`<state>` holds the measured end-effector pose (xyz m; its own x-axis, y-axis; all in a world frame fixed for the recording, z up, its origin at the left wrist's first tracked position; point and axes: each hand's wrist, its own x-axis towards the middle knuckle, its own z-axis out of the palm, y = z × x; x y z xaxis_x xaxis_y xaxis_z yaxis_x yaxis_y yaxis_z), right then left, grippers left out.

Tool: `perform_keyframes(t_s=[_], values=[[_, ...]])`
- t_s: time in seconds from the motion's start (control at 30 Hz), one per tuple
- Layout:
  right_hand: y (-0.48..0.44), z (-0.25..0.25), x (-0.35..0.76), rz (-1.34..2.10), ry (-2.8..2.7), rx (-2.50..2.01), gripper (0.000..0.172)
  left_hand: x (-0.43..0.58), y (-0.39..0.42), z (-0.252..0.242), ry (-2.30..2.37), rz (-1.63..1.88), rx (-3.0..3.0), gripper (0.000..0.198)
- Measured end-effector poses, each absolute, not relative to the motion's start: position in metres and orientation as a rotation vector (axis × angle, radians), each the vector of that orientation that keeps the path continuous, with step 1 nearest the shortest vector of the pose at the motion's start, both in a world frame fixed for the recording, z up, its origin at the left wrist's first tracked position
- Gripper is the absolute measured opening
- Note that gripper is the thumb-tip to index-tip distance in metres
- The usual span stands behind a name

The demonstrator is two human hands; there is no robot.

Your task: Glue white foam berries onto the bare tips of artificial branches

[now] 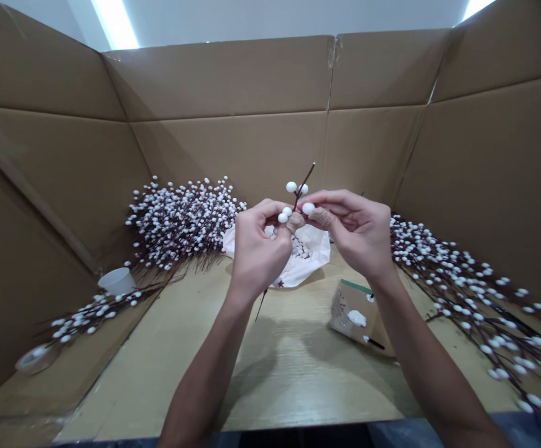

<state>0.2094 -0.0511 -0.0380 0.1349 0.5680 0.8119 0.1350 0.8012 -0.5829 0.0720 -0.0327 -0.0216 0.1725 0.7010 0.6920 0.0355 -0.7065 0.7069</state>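
Near the middle of the view, my left hand point(262, 250) is closed on a dark brown twig point(308, 174) with white berries. The twig's tip points up and to the right; its lower end shows below my wrist. My right hand point(364, 233) pinches a white berry point(308, 208) right beside the stem. Whether that berry touches the stem I cannot tell. Tan wrapping covers both thumb tips. Behind and below my hands, a white sheet or bag point(314, 255) holds loose white berries, partly hidden by my hands.
Berry branches point(181, 218) are heaped at the back left, and more branches point(461, 286) lie along the right. A cardboard block point(345, 305) with white blobs stands by my right forearm. At left are a white cup point(117, 282) and a tape roll point(37, 359). Cardboard walls point(233, 81) surround the table.
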Motion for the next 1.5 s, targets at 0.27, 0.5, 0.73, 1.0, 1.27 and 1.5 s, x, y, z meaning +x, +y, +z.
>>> perform_keyframes(t_s=[0.27, 0.5, 0.73, 1.0, 1.27, 1.5], values=[[-0.049, -0.038, 0.208, 0.383, -1.410, -0.627, 0.012, 0.071, -0.030, -0.022, 0.719, 1.583, 1.930, 0.007], [-0.050, -0.037, 0.207, 0.354, -1.409, -0.631, 0.010, 0.070, -0.028, -0.021, 0.725, 1.586, 1.936, 0.007], [-0.044, -0.037, 0.215, 0.466, -1.428, -0.611, 0.016, 0.064, -0.028, -0.017, 0.667, 1.402, 1.888, 0.010], [-0.043, -0.038, 0.223, 0.507, -1.431, -0.612, 0.015, 0.050, -0.032, -0.007, 0.635, 1.129, 1.910, 0.027], [-0.043, -0.039, 0.215, 0.516, -1.493, -0.639, 0.014, 0.038, -0.026, -0.004, 0.663, 1.388, 1.846, 0.034], [-0.043, -0.046, 0.208, 0.486, -1.613, -0.675, 0.012, 0.047, -0.012, -0.010, 0.680, 1.484, 1.777, 0.015]])
